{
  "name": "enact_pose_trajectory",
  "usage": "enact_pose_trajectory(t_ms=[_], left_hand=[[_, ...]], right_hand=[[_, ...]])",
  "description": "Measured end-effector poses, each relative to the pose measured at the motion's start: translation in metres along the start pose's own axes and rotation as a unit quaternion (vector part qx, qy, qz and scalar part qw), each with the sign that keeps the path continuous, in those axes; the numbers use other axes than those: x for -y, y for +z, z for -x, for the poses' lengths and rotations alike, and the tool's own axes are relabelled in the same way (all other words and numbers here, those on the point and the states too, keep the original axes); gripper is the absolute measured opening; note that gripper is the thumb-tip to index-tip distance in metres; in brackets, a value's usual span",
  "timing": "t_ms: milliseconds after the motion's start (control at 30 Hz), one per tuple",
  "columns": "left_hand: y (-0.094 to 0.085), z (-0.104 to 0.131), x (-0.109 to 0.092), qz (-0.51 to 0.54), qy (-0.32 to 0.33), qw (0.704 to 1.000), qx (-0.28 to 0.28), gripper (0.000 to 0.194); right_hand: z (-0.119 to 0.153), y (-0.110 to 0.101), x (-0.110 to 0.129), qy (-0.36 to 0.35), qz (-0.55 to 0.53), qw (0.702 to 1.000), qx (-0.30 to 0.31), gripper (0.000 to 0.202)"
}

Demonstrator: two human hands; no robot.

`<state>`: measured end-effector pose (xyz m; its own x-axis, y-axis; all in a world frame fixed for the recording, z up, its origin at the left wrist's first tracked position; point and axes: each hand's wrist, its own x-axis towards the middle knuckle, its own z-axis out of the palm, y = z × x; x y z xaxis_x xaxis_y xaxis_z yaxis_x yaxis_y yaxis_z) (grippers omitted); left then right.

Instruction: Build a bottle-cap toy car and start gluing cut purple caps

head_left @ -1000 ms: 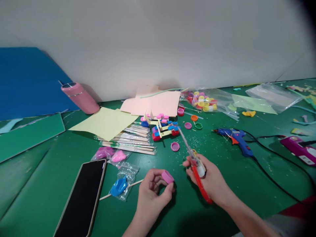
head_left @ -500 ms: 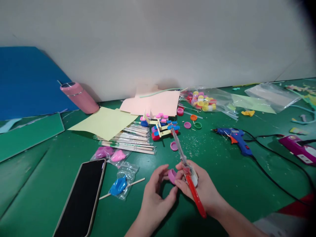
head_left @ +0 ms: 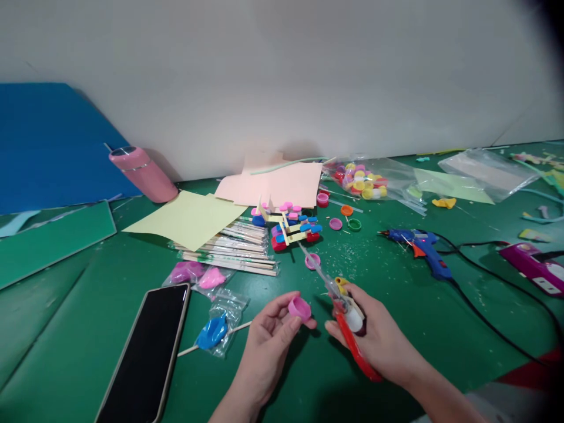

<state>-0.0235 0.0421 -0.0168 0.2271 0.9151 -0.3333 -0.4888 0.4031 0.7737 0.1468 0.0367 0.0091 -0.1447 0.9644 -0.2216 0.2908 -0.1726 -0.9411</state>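
Between the thumb and fingers of my left hand (head_left: 274,341) is a small pink ring-like cap (head_left: 299,308). My right hand (head_left: 381,335) is wrapped round a tool with red handles (head_left: 356,346), its long grey blade pointing up and left. A yellow piece and a whitish piece also show in the right palm; what they are is unclear. Past the blade tip lies a small model of pale sticks with blue, pink and red pieces (head_left: 288,226). A pink cap (head_left: 312,261) lies beside the blade.
A phone (head_left: 143,352) and a bagged blue lump (head_left: 211,332) lie left. Behind them are wrapped sticks (head_left: 229,255), yellow paper (head_left: 189,217) and a pink bottle (head_left: 143,173). A blue glue gun (head_left: 416,247) with a black cable is right. Bagged caps (head_left: 361,179) lie at the back.
My left hand has moved slightly left with the pink cap, away from my right hand. The right hand has shifted right with the tool, whose blade now tilts further left.
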Motion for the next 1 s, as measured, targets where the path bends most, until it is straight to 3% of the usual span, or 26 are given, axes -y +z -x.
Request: enact_pose_trajectory(t_ms=[167, 300, 667, 1000], left_hand=[[-0.002, -0.001, -0.003, 0.015, 0.013, 1.0, -0.015, 0.025], [-0.003, -0.001, -0.003, 0.019, 0.022, 0.999, -0.018, 0.025], [-0.005, 0.0, -0.001, 0.03, 0.015, 0.999, -0.039, 0.027], [-0.003, 0.002, -0.006, 0.054, -0.029, 0.997, 0.051, 0.023]], right_hand=[[0.017, -0.022, -0.008, 0.008, 0.23, 0.973, 0.015, 0.024], [0.026, -0.027, -0.012, 0.048, 0.328, 0.943, 0.04, 0.026], [0.035, -0.035, -0.01, 0.034, 0.38, 0.924, 0.038, 0.022], [0.033, -0.04, -0.023, 0.02, 0.386, 0.922, 0.028, 0.028]])
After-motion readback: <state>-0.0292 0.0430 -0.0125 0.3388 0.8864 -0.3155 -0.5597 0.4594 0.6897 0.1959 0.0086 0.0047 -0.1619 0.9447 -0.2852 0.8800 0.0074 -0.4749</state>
